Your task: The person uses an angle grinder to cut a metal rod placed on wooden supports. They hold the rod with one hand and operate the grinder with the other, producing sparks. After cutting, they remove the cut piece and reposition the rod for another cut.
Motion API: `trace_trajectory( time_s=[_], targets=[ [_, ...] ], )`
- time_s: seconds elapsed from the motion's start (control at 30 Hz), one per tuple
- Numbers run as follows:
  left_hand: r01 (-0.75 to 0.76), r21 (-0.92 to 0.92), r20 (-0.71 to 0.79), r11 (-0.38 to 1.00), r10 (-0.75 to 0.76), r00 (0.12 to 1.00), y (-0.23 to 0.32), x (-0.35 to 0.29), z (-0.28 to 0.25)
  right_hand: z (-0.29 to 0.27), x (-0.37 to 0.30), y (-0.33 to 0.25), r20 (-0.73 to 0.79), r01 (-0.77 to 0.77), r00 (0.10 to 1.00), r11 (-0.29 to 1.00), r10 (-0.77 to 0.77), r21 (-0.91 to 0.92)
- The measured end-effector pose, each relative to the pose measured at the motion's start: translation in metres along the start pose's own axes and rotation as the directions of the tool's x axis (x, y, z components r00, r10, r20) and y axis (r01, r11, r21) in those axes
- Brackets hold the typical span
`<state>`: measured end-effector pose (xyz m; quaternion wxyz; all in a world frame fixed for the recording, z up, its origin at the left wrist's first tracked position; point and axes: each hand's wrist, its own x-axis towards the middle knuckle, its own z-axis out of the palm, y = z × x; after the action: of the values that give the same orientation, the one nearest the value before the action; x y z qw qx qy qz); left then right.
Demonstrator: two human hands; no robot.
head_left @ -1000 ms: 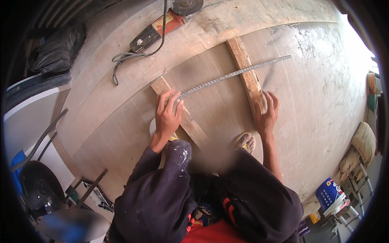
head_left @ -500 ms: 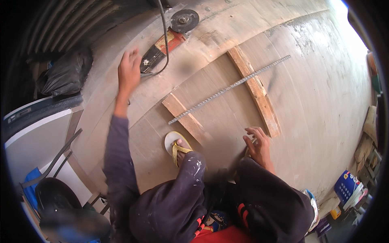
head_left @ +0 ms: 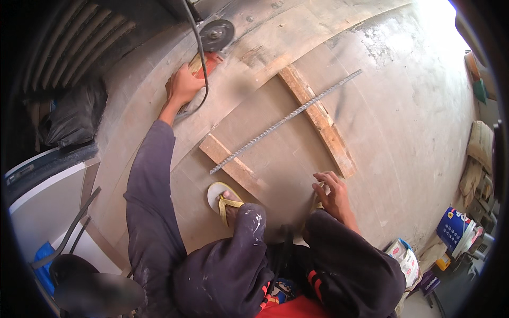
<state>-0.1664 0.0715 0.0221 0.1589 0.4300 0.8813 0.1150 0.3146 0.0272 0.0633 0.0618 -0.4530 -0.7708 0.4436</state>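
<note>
The person crouched on a concrete floor [head_left: 403, 132], and the left hand [head_left: 183, 85] was stretched far forward, its grip closed around the red body of an angle grinder [head_left: 208, 57] that lay on the floor near the far wall, cutting disc pointing away. The tool's black cable [head_left: 200, 63] ran over the back of that hand (so the hold was on the body itself, not on the cord). The reach was long enough that the dark sleeve lay almost straight across the floor.

The right hand [head_left: 331, 195] rested just in front of the right knee, fingers loosely spread and held on nothing, with the fingertips touching the floor beside the near end of the longer wooden batten [head_left: 318, 119]; it looked placed there to steady the body against the forward lean.

A ribbed steel rebar [head_left: 286, 121] lay across two battens, the longer one and a shorter wooden batten [head_left: 233, 167] to its left, so that it sat lifted clear of the floor between them. A foot in a yellow-strapped sandal [head_left: 222, 199] stood at the near end of the short batten, probably pinning it.

Black bags [head_left: 74, 114] sat at the left, a blue-and-white pail [head_left: 456, 228] at the right.
</note>
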Motion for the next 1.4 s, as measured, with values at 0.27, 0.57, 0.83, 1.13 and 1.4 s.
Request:
trace_trajectory(
  time_s=[0.27,0.57,0.83,1.13,1.4],
  targets=[
    [0.001,-0.729,0.090,0.685,0.094,0.992,0.023,-0.058,-0.072,-0.023,0.026,-0.013,-0.088,0.115,0.991,0.987,-0.105,0.113],
    [0.019,-0.856,0.207,0.516,0.310,0.928,0.093,-0.200,-0.106,-0.028,0.067,-0.081,-0.111,0.202,0.974,0.539,-0.196,0.818],
    [-0.194,-0.905,-0.102,0.378,0.251,0.963,0.160,-0.241,-0.100,-0.030,0.053,-0.138,-0.378,0.635,0.772,0.615,-0.510,0.468],
    [-0.087,-0.850,0.262,0.520,0.559,0.786,0.194,-0.233,-0.101,-0.034,0.048,-0.111,-0.084,0.198,0.888,0.209,-0.453,0.958],
    [-0.233,-0.863,0.077,0.448,0.573,0.816,0.239,-0.262,-0.043,-0.047,0.035,-0.083,-0.331,0.289,0.907,-0.185,-0.259,0.939]
  ],
)
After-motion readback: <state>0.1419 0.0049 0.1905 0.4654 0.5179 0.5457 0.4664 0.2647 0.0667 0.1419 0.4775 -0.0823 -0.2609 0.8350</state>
